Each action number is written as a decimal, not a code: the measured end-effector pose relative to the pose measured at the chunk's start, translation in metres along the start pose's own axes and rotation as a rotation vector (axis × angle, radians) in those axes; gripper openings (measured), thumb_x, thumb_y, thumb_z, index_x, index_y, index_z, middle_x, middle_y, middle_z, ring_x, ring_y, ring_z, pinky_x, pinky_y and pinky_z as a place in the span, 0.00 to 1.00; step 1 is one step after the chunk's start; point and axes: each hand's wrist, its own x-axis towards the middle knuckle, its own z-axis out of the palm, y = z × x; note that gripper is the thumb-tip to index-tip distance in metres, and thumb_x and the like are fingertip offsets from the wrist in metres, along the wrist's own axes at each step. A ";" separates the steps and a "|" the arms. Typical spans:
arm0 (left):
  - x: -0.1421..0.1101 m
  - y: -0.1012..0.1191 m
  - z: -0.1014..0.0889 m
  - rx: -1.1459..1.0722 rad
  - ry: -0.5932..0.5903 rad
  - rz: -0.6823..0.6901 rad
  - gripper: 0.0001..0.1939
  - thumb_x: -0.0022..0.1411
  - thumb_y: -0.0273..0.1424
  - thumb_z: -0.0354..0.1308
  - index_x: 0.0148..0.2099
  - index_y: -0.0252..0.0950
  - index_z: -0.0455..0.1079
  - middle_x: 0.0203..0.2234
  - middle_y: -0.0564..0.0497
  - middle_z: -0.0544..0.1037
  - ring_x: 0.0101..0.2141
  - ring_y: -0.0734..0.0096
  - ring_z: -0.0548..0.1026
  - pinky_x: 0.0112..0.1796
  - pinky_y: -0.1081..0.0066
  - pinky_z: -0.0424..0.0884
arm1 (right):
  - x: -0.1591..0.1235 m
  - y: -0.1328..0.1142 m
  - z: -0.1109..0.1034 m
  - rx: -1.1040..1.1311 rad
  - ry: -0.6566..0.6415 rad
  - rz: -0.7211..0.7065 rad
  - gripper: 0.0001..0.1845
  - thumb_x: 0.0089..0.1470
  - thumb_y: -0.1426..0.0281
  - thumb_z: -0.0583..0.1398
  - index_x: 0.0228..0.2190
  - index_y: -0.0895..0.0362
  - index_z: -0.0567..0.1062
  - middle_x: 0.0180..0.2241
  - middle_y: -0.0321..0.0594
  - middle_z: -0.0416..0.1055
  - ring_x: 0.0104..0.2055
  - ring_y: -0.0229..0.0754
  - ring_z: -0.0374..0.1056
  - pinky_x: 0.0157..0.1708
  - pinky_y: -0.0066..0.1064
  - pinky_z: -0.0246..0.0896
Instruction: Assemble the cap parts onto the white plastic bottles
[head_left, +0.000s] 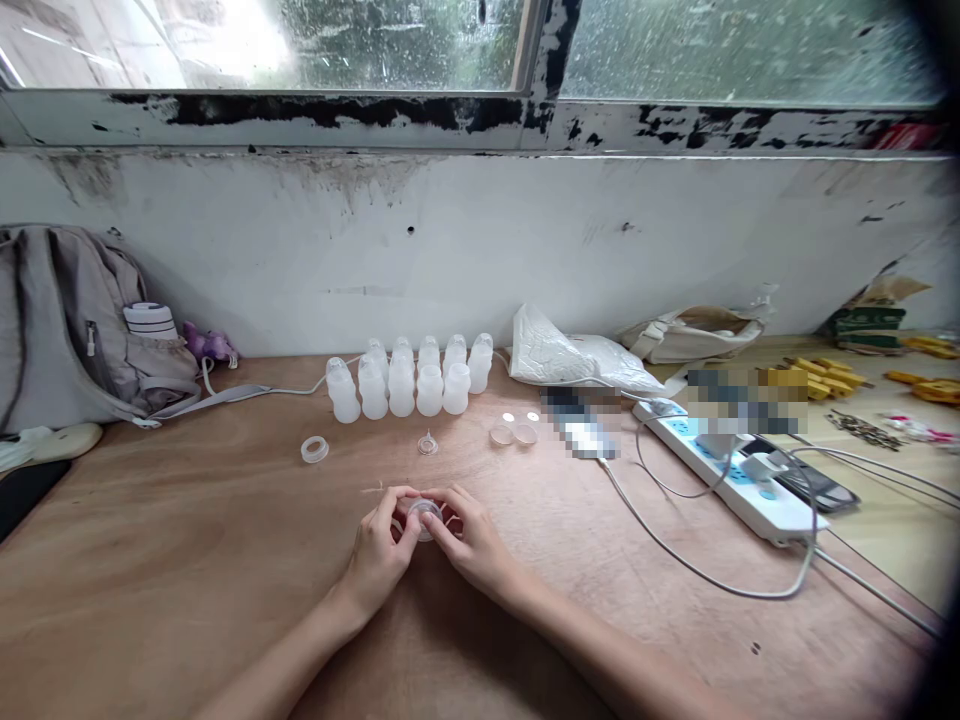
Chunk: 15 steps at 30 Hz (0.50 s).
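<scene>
My left hand (pixel 381 540) and my right hand (pixel 471 535) meet at the front middle of the table. Both pinch a small, round, translucent bottle ring (pixel 424 510) between thumbs and fingers. The thumbs press on its near side, and the fingers hide part of its rim. Just beyond the hands lies a clear silicone nipple (pixel 427 444) with its tip up. A second translucent ring (pixel 315 449) lies flat to the left. Behind these stand several frosted baby bottles (pixel 402 388) in two rows; most wear clear domed caps, while two front ones at the right are open-topped.
Right of the nipple lie clear round caps (pixel 526 434) and small white discs (pixel 532 417). A phone (pixel 592 440) and a white power strip (pixel 739 480) with looping cables occupy the right side. A plastic bag (pixel 577 360) rests by the wall, a grey backpack (pixel 67 310) at far left.
</scene>
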 end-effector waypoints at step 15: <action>-0.004 0.005 -0.004 0.081 -0.040 0.069 0.05 0.55 0.31 0.49 0.28 0.37 0.58 0.17 0.57 0.66 0.18 0.78 0.66 0.20 0.79 0.60 | -0.002 -0.009 -0.001 0.146 -0.045 0.078 0.06 0.50 0.72 0.54 0.23 0.58 0.66 0.20 0.31 0.60 0.22 0.31 0.54 0.22 0.23 0.51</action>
